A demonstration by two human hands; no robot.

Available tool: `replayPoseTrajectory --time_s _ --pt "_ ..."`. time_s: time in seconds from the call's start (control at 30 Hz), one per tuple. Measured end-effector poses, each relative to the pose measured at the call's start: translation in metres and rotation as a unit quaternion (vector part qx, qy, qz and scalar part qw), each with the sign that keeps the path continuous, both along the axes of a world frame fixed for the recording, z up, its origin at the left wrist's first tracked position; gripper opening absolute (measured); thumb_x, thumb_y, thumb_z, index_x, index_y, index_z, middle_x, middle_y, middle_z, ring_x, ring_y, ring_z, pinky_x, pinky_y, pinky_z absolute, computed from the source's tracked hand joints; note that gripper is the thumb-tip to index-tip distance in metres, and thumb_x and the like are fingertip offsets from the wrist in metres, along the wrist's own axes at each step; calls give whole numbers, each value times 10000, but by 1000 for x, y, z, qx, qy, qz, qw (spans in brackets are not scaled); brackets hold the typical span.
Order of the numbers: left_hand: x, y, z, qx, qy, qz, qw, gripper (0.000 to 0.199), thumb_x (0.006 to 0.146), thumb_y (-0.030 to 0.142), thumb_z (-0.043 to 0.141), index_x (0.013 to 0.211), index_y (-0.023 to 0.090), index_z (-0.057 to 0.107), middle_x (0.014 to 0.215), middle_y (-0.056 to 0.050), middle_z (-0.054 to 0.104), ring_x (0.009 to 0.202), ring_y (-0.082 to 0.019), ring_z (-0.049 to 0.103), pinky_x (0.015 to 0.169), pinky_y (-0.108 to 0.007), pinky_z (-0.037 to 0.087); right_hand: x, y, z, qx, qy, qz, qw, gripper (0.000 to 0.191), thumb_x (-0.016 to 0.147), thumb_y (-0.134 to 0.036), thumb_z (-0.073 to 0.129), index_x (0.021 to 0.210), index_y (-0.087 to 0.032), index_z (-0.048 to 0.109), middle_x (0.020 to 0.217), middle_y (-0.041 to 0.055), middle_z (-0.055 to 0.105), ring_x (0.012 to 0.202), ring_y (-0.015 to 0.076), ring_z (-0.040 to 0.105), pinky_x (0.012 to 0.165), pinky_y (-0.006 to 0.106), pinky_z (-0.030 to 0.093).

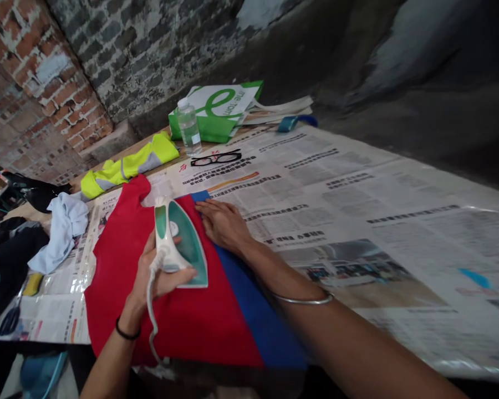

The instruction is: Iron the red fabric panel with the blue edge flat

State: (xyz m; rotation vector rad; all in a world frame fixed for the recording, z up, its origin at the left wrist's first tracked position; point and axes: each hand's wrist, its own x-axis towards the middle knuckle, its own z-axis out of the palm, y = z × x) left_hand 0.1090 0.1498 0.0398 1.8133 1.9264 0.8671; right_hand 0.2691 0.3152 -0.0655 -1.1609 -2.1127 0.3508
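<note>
A red fabric piece (120,266) with a blue fabric panel (249,310) along its right side lies flat on the newspaper-covered table (341,210). A white and green clothes iron (183,244) rests on the red cloth near the seam with the blue. My left hand (162,271) is wrapped around its handle, and the white cord hangs down past the wrist. My right hand (224,221) lies on the upper end of the blue panel, fingers stretched out and pointing left, just right of the iron's tip.
Beyond the cloth lie eyeglasses (216,158), a clear bottle (189,127), a green and white bag (220,108) and folded yellow reflective fabric (128,165). At left are pale blue cloth (62,227), dark cloth (14,255), a yellow block (33,284) and dark-handled scissors (10,320).
</note>
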Motion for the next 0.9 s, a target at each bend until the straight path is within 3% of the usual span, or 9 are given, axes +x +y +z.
replayPoseTrajectory --time_s 0.13,0.2,0.3,0.37,0.47,0.6,0.73,0.8,0.9 --pt "-3 -86 6 -32 -5 7 999 668 675 440 873 1306 240 789 1505 -150 631 1046 -305 772 859 -397 681 1 -2 1 -5 14 -1 1000 483 1000 -198 435 1358 -220 759 1417 109 748 1392 308 608 1160 534 406" --pt "-7 -132 6 -32 16 17 999 667 681 457 856 1317 271 784 1527 -130 622 1015 -295 775 922 -435 674 1 -3 3 -5 12 -3 1000 480 1024 -234 415 1361 -223 756 1421 105 746 1400 316 597 1160 539 400" --pt "-16 -185 0 -13 63 112 992 646 638 399 853 1268 271 795 1448 -116 686 1022 -323 779 933 -463 677 2 -5 4 -6 7 0 1000 479 1040 -273 407 1370 -214 749 1436 109 736 1418 330 579 1162 547 393" --pt "-25 -201 -4 -2 73 175 982 646 637 381 834 1268 255 784 1349 -113 742 1068 -354 778 897 -455 688 3 -5 3 -5 6 2 1000 480 1042 -284 408 1378 -208 743 1446 114 729 1427 339 571 1164 559 388" --pt "-46 -190 -2 -3 65 211 975 628 703 458 800 1300 265 765 1251 -91 785 1110 -349 768 919 -450 680 5 -5 0 -7 4 3 1000 487 1045 -285 400 1387 -200 736 1460 117 720 1435 344 567 1168 567 386" --pt "-85 -133 16 -42 97 196 975 496 768 455 745 1240 310 790 1125 -65 812 1108 -329 754 1036 -484 623 5 -4 -2 -10 -3 7 1000 487 1044 -280 404 1393 -194 732 1464 125 715 1434 346 569 1167 571 395" --pt "-107 -84 32 -33 126 172 976 527 802 494 691 1263 249 763 1093 -88 803 1259 -345 682 1202 -534 489 4 -3 -1 -11 1 10 1000 479 1038 -289 416 1378 -199 741 1457 127 720 1424 345 577 1157 567 404" --pt "-107 -82 33 -26 116 189 975 535 787 528 695 1222 222 763 1137 -106 793 1301 -350 662 1210 -532 484 4 -2 0 -12 3 8 1000 476 1035 -291 418 1373 -205 742 1456 118 722 1424 342 578 1155 562 405" --pt "-98 -111 26 -57 101 222 968 491 768 542 729 1142 228 775 1146 -112 788 1286 -352 685 1197 -531 511 4 -2 0 -12 4 6 1000 473 1031 -288 419 1363 -207 746 1458 108 721 1426 337 577 1157 556 406"
